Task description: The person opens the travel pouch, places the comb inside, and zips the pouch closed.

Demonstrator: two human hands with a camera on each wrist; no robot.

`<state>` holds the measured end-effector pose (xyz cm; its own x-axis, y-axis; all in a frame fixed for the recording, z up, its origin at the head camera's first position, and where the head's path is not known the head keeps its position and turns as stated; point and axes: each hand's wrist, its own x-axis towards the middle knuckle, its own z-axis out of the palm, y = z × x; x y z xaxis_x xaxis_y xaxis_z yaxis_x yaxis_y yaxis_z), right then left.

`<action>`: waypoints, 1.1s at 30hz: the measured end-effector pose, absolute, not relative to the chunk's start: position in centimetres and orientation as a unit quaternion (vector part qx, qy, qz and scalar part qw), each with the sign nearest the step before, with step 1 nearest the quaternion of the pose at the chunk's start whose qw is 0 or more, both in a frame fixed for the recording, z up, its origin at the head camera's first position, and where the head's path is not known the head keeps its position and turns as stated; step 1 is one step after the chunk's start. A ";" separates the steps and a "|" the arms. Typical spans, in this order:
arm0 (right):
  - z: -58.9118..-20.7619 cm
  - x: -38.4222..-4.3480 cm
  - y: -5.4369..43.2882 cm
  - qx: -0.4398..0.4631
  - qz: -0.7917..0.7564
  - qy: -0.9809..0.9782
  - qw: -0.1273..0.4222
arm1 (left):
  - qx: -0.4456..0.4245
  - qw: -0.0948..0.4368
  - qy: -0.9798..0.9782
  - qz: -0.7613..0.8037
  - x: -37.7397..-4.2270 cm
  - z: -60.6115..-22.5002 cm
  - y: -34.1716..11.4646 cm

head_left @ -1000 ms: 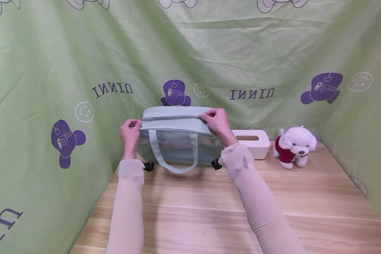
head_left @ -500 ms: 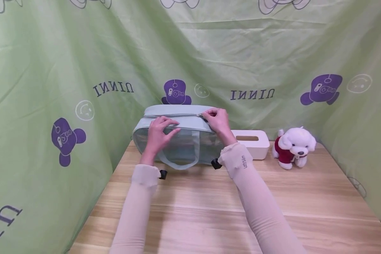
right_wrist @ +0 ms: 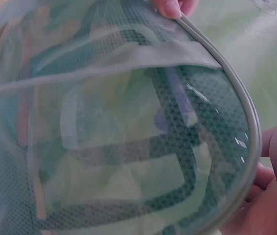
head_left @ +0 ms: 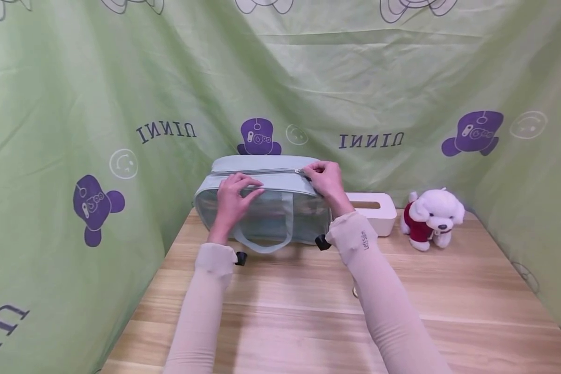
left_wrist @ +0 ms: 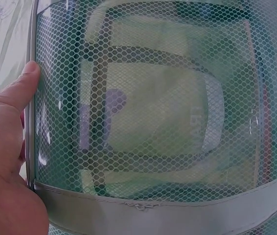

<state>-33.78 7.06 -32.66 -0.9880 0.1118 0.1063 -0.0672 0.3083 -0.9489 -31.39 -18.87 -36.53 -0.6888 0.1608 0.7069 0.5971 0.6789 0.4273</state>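
A pale grey-green bag [head_left: 262, 162] with clear mesh-patterned sides stands at the back of the table, its front strap handle [head_left: 289, 221] hanging down. A zipper [head_left: 257, 171] runs along the top. My left hand [head_left: 234, 201] pinches the top front edge between thumb and fingers; the left wrist view shows the thumb [left_wrist: 30, 71] against the piped rim. At the zipper's right end, my right hand [head_left: 326, 179] pinches by the slider [head_left: 298, 171], fingers curled. In the right wrist view the right hand [right_wrist: 270, 191] is beside the piped edge. The pull tab is hidden by the fingers.
A white tissue box [head_left: 378, 213] with a slot on top stands right of the bag. Further right sits a white plush dog [head_left: 437, 210] in a red top. A green printed curtain [head_left: 346, 78] hangs behind the wooden table [head_left: 299, 322].
My left hand has left the bag's left end and now holds the top front edge nearer the middle. My right hand and the slider have shifted slightly right.
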 end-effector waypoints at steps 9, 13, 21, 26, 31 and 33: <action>-32.6 -33.4 8.8 -0.023 0.609 -0.789 0.075 | -0.211 0.322 -0.860 -0.336 -31.2 -36.4 -19.0; -32.8 -33.3 9.2 -0.026 0.614 -0.785 0.072 | -0.210 0.318 -0.862 -0.334 -31.3 -36.5 -18.9; -33.4 -33.2 11.0 -0.035 0.628 -0.775 0.058 | -0.210 0.321 -0.859 -0.339 -31.0 -36.4 -18.7; -33.8 -33.1 11.7 -0.040 0.622 -0.780 0.058 | -0.206 0.320 -0.861 -0.338 -31.0 -36.4 -18.8; -34.1 -33.1 11.9 -0.042 0.623 -0.779 0.055 | -0.204 0.318 -0.862 -0.339 -31.0 -36.5 -18.8; -34.2 -33.2 12.0 -0.041 0.624 -0.778 0.052 | -0.203 0.318 -0.862 -0.339 -30.9 -36.5 -18.8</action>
